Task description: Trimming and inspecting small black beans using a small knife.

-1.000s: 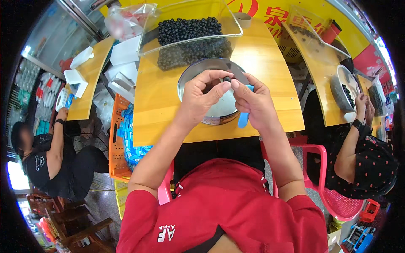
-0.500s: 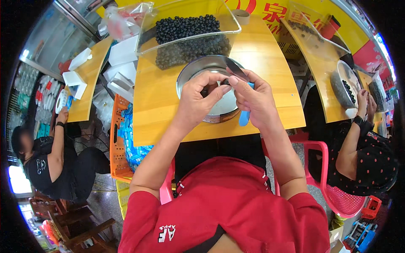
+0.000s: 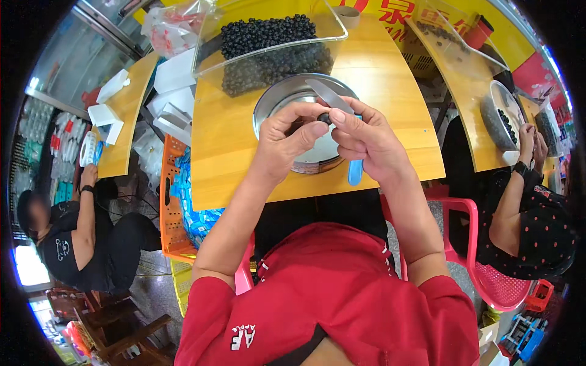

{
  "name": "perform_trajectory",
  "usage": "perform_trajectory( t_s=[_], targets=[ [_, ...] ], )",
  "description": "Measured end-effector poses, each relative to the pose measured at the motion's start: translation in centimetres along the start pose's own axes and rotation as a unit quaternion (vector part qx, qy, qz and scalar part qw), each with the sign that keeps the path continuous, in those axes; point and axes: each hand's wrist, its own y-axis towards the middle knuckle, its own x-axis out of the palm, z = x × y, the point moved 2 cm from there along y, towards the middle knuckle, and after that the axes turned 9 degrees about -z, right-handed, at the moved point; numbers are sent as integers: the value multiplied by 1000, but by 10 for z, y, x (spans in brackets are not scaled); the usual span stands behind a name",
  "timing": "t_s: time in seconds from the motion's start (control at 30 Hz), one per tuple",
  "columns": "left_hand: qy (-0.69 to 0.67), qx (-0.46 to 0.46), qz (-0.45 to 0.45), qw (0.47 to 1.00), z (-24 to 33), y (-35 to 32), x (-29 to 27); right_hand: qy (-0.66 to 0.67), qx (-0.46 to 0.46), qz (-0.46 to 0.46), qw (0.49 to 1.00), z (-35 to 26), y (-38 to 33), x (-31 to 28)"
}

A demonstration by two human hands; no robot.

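My left hand [image 3: 279, 137] is over a round steel bowl [image 3: 264, 104], pinching a small black ball [image 3: 325, 118] between thumb and fingertips. My right hand [image 3: 377, 139] is wrapped round a knife [image 3: 329, 95] with a blue handle. The blade points up and to the left above the bowl, and the handle's end sticks out below my palm. My right thumb tip touches the black ball or rests right beside it. My fingers hide part of the bowl's inside.
Beyond the bowl, a clear plastic tub [image 3: 339, 38] holds many similar black balls on the wooden table [image 3: 390, 79]. An orange crate [image 3: 173, 210] of blue packets stands left of the table. One person [image 3: 73, 238] sits at left, another [image 3: 525, 226] at right beside a bowl.
The knife blade has swung up and leftward, away from my right fingers. The black ball shows more plainly between my fingertips. Both hands stay over the bowl.
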Motion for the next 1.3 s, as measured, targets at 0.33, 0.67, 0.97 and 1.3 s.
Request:
perform_trajectory(
  t_s=[0.33, 0.67, 0.97, 1.3],
  targets=[
    [-28, -11, 20, 999, -9, 2, 0, -69, -60, 35, 995, 5, 1, -1],
    [-130, -1, 31, 991, -10, 6, -2, -226, -130, 62, 964, -3, -5, 6],
    [-93, -23, 14, 995, -5, 6, -4, -290, -83, 42, 952, -5, -3, 3],
    [-18, -32, 18, 999, -3, 10, -7, -286, -78, 46, 954, -3, -3, 5]
  ],
)
